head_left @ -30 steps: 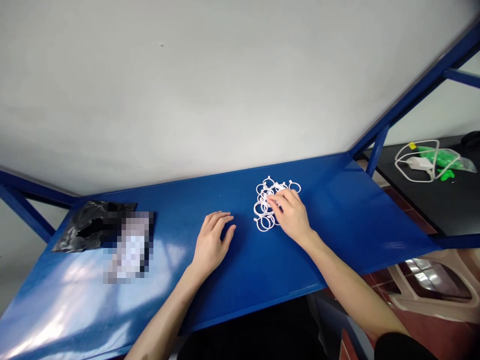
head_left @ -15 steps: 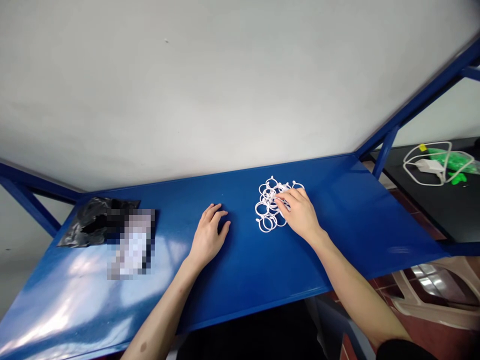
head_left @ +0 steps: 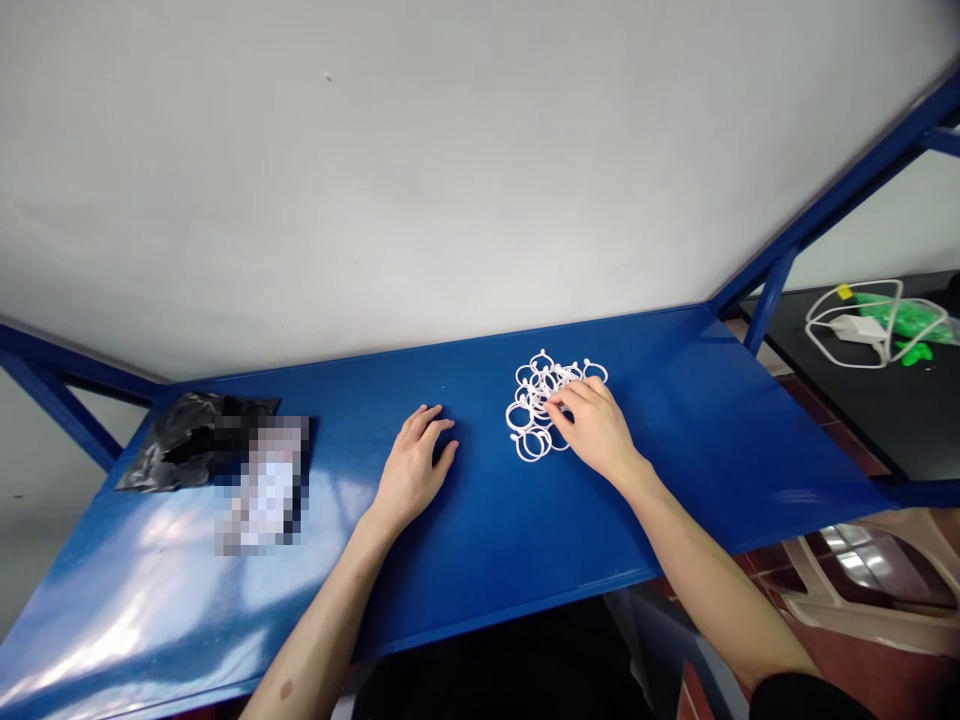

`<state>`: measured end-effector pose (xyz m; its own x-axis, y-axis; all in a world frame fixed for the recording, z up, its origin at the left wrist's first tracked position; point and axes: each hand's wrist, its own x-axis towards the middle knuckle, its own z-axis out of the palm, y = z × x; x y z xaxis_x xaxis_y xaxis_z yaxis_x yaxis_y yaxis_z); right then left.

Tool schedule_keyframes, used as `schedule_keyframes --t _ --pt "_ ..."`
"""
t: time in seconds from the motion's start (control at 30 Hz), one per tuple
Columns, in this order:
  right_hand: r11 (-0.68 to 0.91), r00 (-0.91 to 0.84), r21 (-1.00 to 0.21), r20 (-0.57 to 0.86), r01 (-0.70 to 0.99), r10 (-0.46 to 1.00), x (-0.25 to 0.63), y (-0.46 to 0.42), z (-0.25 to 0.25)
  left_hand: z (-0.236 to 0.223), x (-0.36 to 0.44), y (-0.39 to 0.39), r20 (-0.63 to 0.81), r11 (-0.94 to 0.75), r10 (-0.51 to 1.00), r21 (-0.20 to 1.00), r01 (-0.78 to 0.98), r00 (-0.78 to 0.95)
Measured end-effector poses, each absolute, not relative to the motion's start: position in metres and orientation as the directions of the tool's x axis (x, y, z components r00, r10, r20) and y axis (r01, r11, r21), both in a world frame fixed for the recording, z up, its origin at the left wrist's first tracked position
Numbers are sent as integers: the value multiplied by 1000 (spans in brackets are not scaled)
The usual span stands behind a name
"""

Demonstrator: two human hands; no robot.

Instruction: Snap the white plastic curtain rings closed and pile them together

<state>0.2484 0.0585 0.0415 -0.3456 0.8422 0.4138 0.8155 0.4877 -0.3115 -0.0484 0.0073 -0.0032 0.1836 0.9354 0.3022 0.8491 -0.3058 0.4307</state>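
A tangled pile of white curtain rings (head_left: 534, 410) lies on the blue table (head_left: 480, 560), right of the middle. Each ring is thin and round, with small knobs showing on several of them. My right hand (head_left: 596, 425) reaches into the pile from the right, thumb and forefinger pinched on a ring and covering part of the heap. My left hand (head_left: 416, 465) rests on the tabletop to the left of the rings, fingers apart and slightly curled, holding nothing.
A black plastic bag (head_left: 180, 450) and a blurred-out item (head_left: 266, 490) lie on the table's left side. Blue frame bars (head_left: 772, 300) rise at both ends. On a dark surface at right are a white cable (head_left: 814, 345) and green plastic (head_left: 904, 318). A beige plastic stool (head_left: 840, 610) stands below.
My right hand has shifted very slightly left within the pile, and a few rings there have moved a little. My left hand stays where it was.
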Motion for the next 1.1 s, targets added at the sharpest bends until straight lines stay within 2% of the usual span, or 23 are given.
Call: schedule_keyframes --t 0.27,0.33,0.47,0.57,0.67,0.9,1.1 --pt "438 -232 -368 486 820 842 253 64 42 -2 -50 8 297 -305 936 426 852 186" --pt "406 -243 -372 414 835 878 255 67 40 -2 -50 8 295 -310 935 422 852 194" --pt "349 -316 -341 149 873 937 252 71 30 -3 -50 8 291 -309 937 423 852 195" --pt "357 -356 -299 59 885 933 243 70 23 -3 -50 8 285 -311 937 423 851 202" --pt "375 -370 -262 69 889 926 234 67 18 -3 -50 8 279 -314 937 421 851 208" --pt "401 -352 -237 224 885 909 234 65 8 -3 -50 7 285 -314 936 422 851 205" --pt "385 -314 -276 268 881 911 242 66 14 -4 -49 7 279 -295 943 439 848 184"
